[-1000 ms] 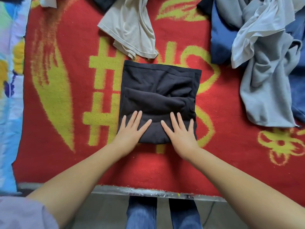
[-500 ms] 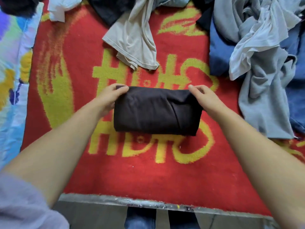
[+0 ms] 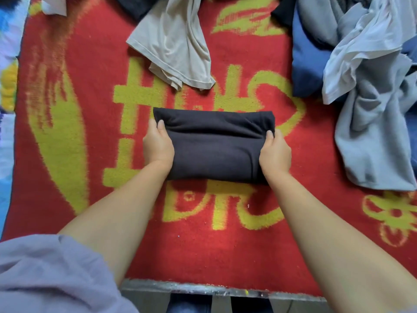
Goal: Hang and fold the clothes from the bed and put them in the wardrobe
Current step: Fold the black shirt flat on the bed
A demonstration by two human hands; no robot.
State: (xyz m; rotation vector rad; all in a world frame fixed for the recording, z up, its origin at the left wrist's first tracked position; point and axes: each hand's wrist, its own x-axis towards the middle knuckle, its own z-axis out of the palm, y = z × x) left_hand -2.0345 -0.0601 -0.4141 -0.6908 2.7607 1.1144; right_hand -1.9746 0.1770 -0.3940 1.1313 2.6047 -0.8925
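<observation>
A black garment (image 3: pixel 214 147), folded into a compact rectangle, lies in the middle of the red and yellow blanket (image 3: pixel 90 123) on the bed. My left hand (image 3: pixel 158 143) grips its left end, thumb on top and fingers tucked beneath. My right hand (image 3: pixel 275 152) grips its right end the same way. Both forearms reach in from the near edge of the bed.
A beige shirt (image 3: pixel 176 44) lies crumpled just beyond the black garment. A heap of grey (image 3: pixel 374 136), white (image 3: pixel 365 48) and blue (image 3: pixel 309 64) clothes fills the right side. The bed's metal edge (image 3: pixel 203 288) runs along the bottom. A patterned sheet (image 3: pixel 9 86) is at the left.
The black garment went from a flat square under my flat palms to a half-size folded bundle. Both hands then slid from its far corners to its two ends and took hold.
</observation>
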